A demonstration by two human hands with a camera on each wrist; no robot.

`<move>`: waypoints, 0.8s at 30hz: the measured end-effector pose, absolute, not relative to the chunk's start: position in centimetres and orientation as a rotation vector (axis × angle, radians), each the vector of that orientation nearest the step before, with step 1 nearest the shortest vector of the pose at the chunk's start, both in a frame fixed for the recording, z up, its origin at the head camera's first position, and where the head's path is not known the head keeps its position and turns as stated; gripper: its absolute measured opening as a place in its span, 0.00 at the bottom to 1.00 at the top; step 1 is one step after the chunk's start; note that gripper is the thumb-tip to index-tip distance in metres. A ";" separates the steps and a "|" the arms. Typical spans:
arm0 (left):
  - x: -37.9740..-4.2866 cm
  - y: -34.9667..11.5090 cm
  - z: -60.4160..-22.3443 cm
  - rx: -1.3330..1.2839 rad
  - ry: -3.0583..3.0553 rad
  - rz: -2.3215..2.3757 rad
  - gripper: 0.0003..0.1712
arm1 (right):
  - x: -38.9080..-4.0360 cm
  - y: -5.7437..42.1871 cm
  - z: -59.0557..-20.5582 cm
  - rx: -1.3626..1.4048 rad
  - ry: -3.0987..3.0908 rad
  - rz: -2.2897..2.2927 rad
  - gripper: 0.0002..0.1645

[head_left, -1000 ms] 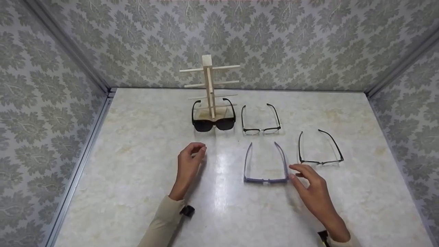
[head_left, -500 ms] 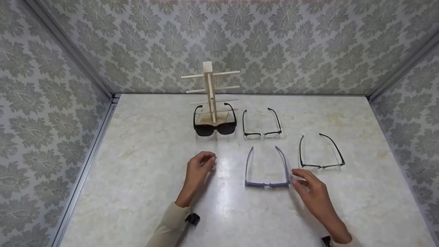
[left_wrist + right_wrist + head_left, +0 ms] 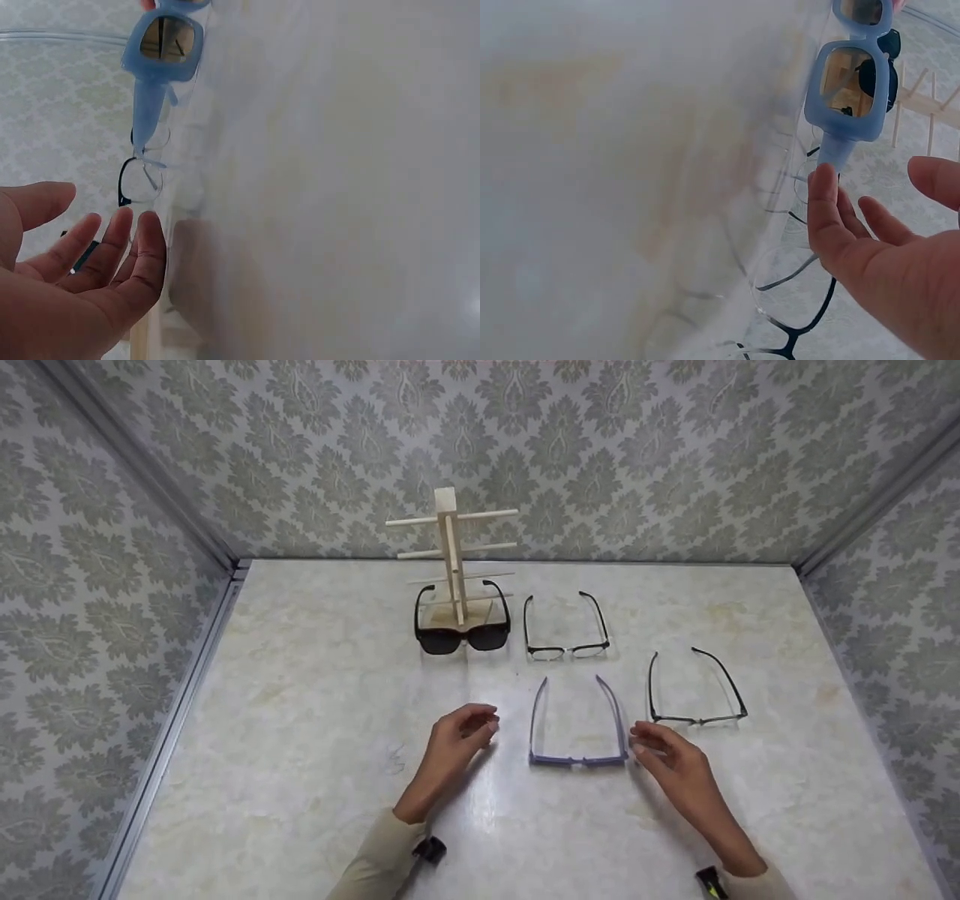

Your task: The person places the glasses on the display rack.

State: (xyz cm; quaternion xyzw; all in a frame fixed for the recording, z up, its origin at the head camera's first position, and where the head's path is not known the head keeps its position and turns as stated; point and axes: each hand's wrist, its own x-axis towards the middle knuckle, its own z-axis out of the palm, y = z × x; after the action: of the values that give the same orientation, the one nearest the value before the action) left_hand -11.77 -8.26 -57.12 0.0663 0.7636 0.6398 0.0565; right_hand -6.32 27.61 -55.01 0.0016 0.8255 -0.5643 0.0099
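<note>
Lying crosswise near the table's front edge, blue glasses [image 3: 577,760] sit between loose-fingered, empty hands; right hand [image 3: 675,769] nearer than left hand [image 3: 454,746].

The left hand [image 3: 459,740] has slid along the table [image 3: 300,780] toward the blue-framed glasses [image 3: 576,735], closing on their left temple. The right hand [image 3: 675,769] has crept up to their right front corner, its fingertips [image 3: 823,180] now touching the hinge end.
</note>
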 end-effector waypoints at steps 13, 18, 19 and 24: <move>-10.9 -5.5 -57.2 0.267 2.224 1.828 0.23 | -7.5 26.6 -55.4 0.101 2.394 -1.728 0.29; -10.9 -4.9 -57.3 0.264 2.227 1.817 0.26 | -7.6 26.7 -55.5 0.129 2.398 -1.696 0.29; -10.9 -4.8 -57.4 0.267 2.234 1.814 0.27 | -7.6 26.7 -55.6 0.129 2.395 -1.692 0.29; -10.8 -4.6 -57.3 0.251 2.209 1.803 0.29 | -7.4 27.0 -55.6 0.136 2.366 -1.696 0.29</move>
State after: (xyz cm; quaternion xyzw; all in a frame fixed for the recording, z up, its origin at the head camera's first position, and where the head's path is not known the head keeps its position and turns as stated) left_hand -10.81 -4.65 -57.34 0.0867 0.7643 0.6237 0.1390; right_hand -7.44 26.96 -55.58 0.0465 0.8067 -0.5781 0.1134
